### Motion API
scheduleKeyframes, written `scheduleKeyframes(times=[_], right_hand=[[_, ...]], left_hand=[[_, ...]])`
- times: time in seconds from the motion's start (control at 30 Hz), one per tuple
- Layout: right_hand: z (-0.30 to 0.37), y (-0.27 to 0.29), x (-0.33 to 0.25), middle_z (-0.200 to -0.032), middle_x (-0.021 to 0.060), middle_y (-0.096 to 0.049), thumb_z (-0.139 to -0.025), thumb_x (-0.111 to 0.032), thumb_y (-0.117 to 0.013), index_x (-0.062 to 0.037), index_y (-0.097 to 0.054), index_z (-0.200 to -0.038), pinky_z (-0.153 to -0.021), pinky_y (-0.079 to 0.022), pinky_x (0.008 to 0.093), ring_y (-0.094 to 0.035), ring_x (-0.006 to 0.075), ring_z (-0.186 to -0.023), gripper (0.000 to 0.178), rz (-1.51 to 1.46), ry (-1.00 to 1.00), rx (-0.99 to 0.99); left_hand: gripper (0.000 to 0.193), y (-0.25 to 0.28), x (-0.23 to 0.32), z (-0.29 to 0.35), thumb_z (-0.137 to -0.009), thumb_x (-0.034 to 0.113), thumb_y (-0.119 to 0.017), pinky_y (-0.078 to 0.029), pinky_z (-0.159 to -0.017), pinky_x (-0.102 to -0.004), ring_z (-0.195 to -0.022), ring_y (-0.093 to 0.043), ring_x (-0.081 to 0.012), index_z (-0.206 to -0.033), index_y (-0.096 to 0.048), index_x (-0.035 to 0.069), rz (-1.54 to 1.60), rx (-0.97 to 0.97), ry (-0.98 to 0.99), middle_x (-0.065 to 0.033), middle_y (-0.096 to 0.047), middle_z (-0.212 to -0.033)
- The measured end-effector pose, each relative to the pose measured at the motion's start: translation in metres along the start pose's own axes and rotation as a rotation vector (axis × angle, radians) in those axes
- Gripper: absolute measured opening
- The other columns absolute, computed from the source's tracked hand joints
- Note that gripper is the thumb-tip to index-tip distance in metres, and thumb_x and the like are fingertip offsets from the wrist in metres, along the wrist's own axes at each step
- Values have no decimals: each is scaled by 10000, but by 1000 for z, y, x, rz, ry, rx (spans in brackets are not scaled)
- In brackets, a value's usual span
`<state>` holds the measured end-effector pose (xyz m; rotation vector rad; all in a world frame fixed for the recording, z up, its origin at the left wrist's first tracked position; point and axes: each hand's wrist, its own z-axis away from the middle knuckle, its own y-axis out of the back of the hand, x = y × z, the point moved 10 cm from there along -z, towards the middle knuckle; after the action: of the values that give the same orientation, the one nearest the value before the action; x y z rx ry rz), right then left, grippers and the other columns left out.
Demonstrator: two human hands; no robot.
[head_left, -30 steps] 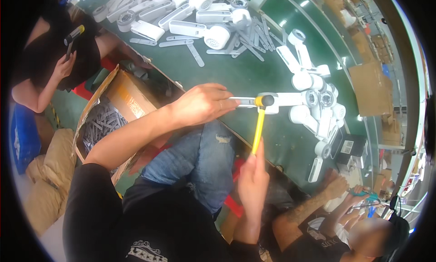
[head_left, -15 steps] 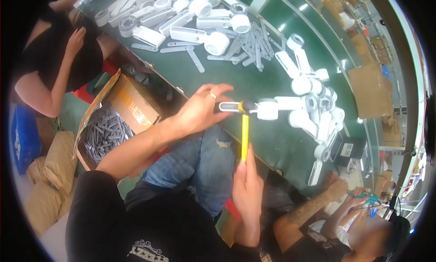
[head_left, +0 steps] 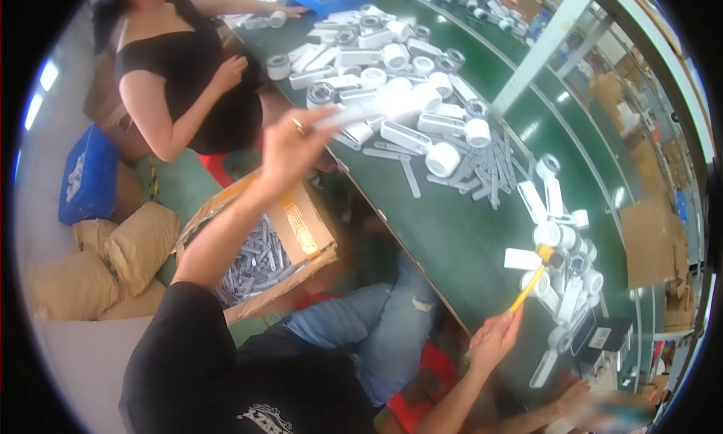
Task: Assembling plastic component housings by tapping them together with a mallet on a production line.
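While left grip (head_left: 290,149) hangs outstretched, right grip (head_left: 495,339) holds hammer (head_left: 529,286).

Tee (head_left: 324,374): black, short-sleeved, pale print (head_left: 265,417) of a small drawing over lettering. Left sleeve (head_left: 181,336) ends near the elbow; forearms bare. Jeans (head_left: 339,317): faded blue, pale frayed patch (head_left: 422,304). Left fingers (head_left: 309,116): one metal ring (head_left: 299,125).

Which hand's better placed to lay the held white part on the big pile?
Left hand, likely: it holds the white part by the big pile; the right hand grips a yellow hammer.
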<state>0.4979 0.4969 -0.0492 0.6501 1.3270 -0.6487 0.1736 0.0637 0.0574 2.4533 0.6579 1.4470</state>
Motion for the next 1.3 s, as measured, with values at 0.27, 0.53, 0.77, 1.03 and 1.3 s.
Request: scheduleKeyframes(times=[0.27, 0.53, 0.77, 1.03, 1.3], right_hand=[[-3, 3, 1, -704, 14, -452, -1152, -239, -403, -112, -303, -1665, -364, -335, 238, -387, 66, -441, 538, -25, -33, 13], [4, 5, 2, -733, 20, -492, -1150, -320, -446, -123, -294, -1650, -391, -375, 247, -432, 81, -466, 558, -253, 109, 90], [7, 17, -6, -641, -14, -439, -1105, -105, -491, -64, -282, -1633, -392, -353, 253, -384, 68, -431, 570, -306, 134, 208], [2, 20, 2, -627, -18, -446, -1095, -122, -554, 0, -500, -1442, -389, -335, 258, -375, 61, -423, 372, -339, 97, 179], [26, -32, -21, -1213, 79, -696, -938, -84, -794, -14, -564, -1441, -509, -484, 254, -629, 91, -655, 558, -61, 22, -117]], left_hand=[[458, 44, -154, -167, -899, 370, -773, -581, -885, -455, -929, -759, -391, -1267, -769, 98, -458, 322, 50, -228, -776, -989], [434, -35, -106, -200, -1029, 381, -637, -564, -878, -511, -976, -736, -394, -1342, -713, 90, -534, 47, -207, -247, -755, -1099], [489, -282, 187, 96, -869, 229, -809, -523, -1037, -473, -1202, -655, -391, -1321, -699, 77, 248, -723, -770, -183, -708, -1296], [379, -313, 210, 146, -902, 148, -739, -591, -846, -447, -932, -742, -388, -1257, -715, 20, 331, -809, -574, -207, -751, -1051], [518, -225, 132, 183, -1016, 315, -706, -610, -827, -356, -970, -786, -214, -1395, -635, -32, 226, -984, 248, -223, -787, -1087]])
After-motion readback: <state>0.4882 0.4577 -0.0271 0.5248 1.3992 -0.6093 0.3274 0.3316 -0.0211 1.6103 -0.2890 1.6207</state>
